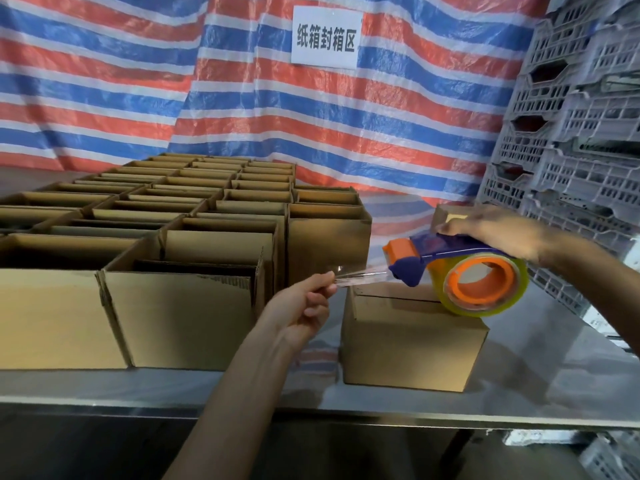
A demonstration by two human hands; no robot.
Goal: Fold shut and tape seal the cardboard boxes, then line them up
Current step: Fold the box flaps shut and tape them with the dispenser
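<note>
Across the left of the tabletop (519, 393), open cardboard boxes (180, 306) stand in rows. Right of them the left grip (304, 306) pinches a clear tape strip (360, 277) drawn from the dispenser (450, 251), which the right grip (491, 230) clasps over the closed box (412, 348).

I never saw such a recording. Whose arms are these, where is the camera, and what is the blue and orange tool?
There is no machine: a person wears a camera on the head, so you see their own arms. The right hand grips a tape dispenser loaded with a clear tape roll; the left hand pinches the free tape end. Under them a closed cardboard box stands on a shiny table. Left of it stand rows of open boxes.
</note>
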